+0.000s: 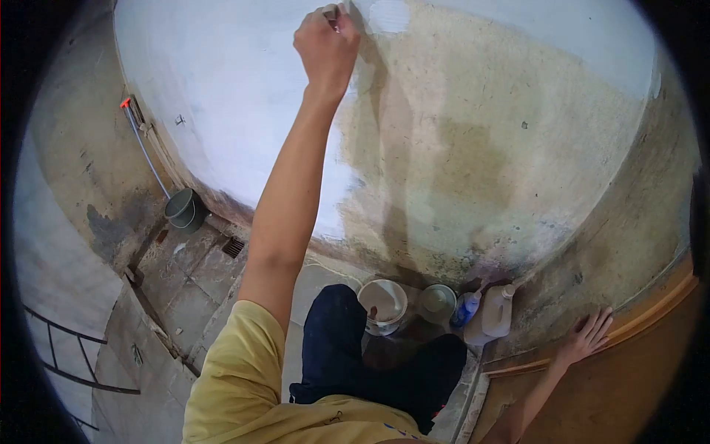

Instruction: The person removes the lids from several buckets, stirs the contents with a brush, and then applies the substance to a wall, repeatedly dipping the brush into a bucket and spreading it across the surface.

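Raised high against the wall, my left hand is closed, with its fingers wrapped round something I cannot make out. Only a small pale part shows between the fingers, at the upper edge of the view. The wall around it carries white paint on the left, with a ragged edge against the bare, stained yellowish plaster to the right. A fresh white patch lies just right of the hand. Low on the right, my right hand rests with fingers spread on the wooden frame.
By my knees stand a white paint bucket, a smaller tub, a blue bottle and a pale jug. A dark bucket and a blue-handled stick are at the left corner. A floor drain lies nearby.
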{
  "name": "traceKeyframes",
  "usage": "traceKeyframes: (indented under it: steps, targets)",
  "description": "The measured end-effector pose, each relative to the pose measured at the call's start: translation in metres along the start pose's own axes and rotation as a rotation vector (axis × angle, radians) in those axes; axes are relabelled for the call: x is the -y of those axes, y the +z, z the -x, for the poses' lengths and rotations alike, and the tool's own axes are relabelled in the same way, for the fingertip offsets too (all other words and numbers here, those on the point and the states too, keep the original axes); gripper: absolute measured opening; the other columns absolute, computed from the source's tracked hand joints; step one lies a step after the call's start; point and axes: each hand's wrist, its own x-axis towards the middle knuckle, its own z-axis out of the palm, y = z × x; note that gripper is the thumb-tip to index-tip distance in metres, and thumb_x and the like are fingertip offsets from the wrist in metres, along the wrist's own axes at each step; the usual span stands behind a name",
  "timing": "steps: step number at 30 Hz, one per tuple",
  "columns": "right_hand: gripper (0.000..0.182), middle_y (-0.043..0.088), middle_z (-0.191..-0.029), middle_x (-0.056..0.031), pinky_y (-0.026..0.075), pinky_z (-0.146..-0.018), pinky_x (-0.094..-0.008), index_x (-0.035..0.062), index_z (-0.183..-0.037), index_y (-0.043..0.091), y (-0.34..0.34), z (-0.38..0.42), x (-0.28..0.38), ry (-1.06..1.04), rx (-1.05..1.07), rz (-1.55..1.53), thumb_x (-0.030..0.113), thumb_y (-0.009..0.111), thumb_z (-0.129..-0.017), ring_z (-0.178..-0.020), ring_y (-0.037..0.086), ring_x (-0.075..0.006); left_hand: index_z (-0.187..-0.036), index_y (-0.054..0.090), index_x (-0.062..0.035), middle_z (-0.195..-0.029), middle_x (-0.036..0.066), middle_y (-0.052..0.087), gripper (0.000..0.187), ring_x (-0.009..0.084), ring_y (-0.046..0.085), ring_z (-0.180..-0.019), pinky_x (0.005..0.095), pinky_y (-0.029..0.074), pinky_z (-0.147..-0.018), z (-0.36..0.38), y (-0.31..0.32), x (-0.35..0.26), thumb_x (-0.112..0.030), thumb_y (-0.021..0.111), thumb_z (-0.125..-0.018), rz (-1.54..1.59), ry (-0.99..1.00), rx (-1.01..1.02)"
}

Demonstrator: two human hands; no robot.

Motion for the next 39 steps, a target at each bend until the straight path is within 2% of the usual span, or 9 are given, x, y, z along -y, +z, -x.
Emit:
traceKeyframes:
  steps: [4, 7, 16, 22, 24, 27, 29, 32, 39]
  targets:
    - [0.038, 0.048, -0.146, 0.0014, 0.029, -0.110, -0.0427, 0.0155, -0.132, 0.055, 0.006, 0.002, -0.003, -0.016, -0.016, 0.022, 0.017, 0.059, -0.094, -0.134, 0.045, -0.0199, -0.075, 0.062, 0.0045, -0.068, 0.022, 0.062, 0.013, 0.0399, 0.060, -0.062, 0.0454, 0.045, -0.058, 0.014, 0.020, -0.014, -0.006, 0.059, -0.082, 0.112, 0.200, -0.108]
    - [0.038, 0.048, -0.145, 0.0015, 0.031, -0.110, -0.0425, 0.0162, -0.132, 0.055, 0.009, 0.001, -0.005, -0.039, -0.077, 0.048, 0.018, 0.059, -0.094, -0.134, 0.045, -0.0198, -0.083, 0.064, 0.0007, -0.080, 0.020, 0.060, 0.014, 0.0369, 0.058, -0.078, 0.0459, 0.048, -0.070, 0.024, 0.045, -0.037, -0.011, 0.065, -0.075, -0.027, 0.118, 0.021]
    - [0.037, 0.049, -0.144, 0.0009, 0.037, -0.105, -0.0431, 0.0153, -0.130, 0.056, 0.008, 0.001, -0.003, -0.048, -0.085, 0.055, 0.013, 0.060, -0.093, -0.131, 0.048, -0.0201, -0.074, 0.063, 0.0009, -0.076, 0.021, 0.062, 0.016, 0.0381, 0.060, -0.078, 0.0476, 0.047, -0.071, 0.054, 0.069, -0.135, -0.014, 0.065, -0.080, 0.357, 0.018, 0.085]
    - [0.036, 0.049, -0.144, 0.0002, 0.036, -0.106, -0.0452, 0.0143, -0.128, 0.057, 0.006, 0.003, -0.004, -0.024, -0.007, 0.038, 0.011, 0.060, -0.092, -0.133, 0.047, -0.0226, -0.076, 0.063, 0.0007, -0.077, 0.019, 0.062, 0.010, 0.0384, 0.058, -0.078, 0.0482, 0.046, -0.070, 0.024, 0.023, -0.074, -0.008, 0.062, -0.079, 0.359, -0.091, 0.153]
    - [0.037, 0.052, -0.142, -0.0004, 0.018, -0.117, -0.0407, 0.0143, -0.127, 0.058, 0.007, 0.005, -0.005, 0.001, 0.018, -0.002, 0.011, 0.063, -0.091, -0.132, 0.047, -0.0204, -0.078, 0.063, 0.0055, -0.064, 0.022, 0.061, 0.018, 0.0372, 0.058, -0.055, 0.0417, 0.046, -0.055, 0.009, 0.001, -0.047, -0.010, 0.059, -0.086, 0.183, -0.104, 0.073]
    - [0.036, 0.048, -0.146, 0.0006, 0.034, -0.107, -0.0469, 0.0131, -0.129, 0.057, 0.009, 0.004, -0.006, -0.042, -0.035, 0.032, 0.014, 0.060, -0.093, -0.134, 0.045, -0.0233, -0.076, 0.063, 0.0058, -0.063, 0.022, 0.061, 0.023, 0.0356, 0.058, -0.053, 0.0407, 0.045, -0.053, -0.011, -0.011, -0.010, -0.013, 0.059, -0.088, 0.100, -0.004, -0.039]
    - [0.036, 0.048, -0.146, 0.0008, 0.033, -0.108, -0.0466, 0.0132, -0.129, 0.057, 0.004, 0.004, -0.003, -0.029, -0.004, 0.043, 0.014, 0.060, -0.093, -0.134, 0.045, -0.0228, -0.074, 0.063, 0.0058, -0.065, 0.022, 0.062, 0.025, 0.0355, 0.059, -0.055, 0.0416, 0.046, -0.055, -0.015, -0.014, -0.001, -0.015, 0.060, -0.089, -0.020, -0.099, 0.004]
    - [0.037, 0.047, -0.146, 0.0010, 0.031, -0.110, -0.0464, 0.0135, -0.129, 0.056, 0.007, 0.003, -0.004, -0.032, -0.009, 0.042, 0.015, 0.061, -0.092, -0.134, 0.045, -0.0224, -0.071, 0.063, 0.0052, -0.065, 0.023, 0.062, 0.027, 0.0367, 0.059, -0.057, 0.0438, 0.045, -0.056, 0.000, 0.005, -0.019, -0.016, 0.059, -0.089, 0.082, -0.168, 0.026]
    - [0.041, 0.046, -0.147, 0.0002, 0.025, -0.114, -0.0459, 0.0147, -0.132, 0.055, 0.005, 0.005, -0.006, -0.037, 0.024, 0.020, 0.018, 0.062, -0.093, -0.135, 0.043, -0.0214, -0.079, 0.065, -0.0020, -0.080, 0.018, 0.060, 0.009, 0.0357, 0.057, -0.082, 0.0462, 0.046, -0.074, 0.050, 0.081, -0.107, -0.008, 0.061, -0.074, 0.223, 0.071, 0.042]
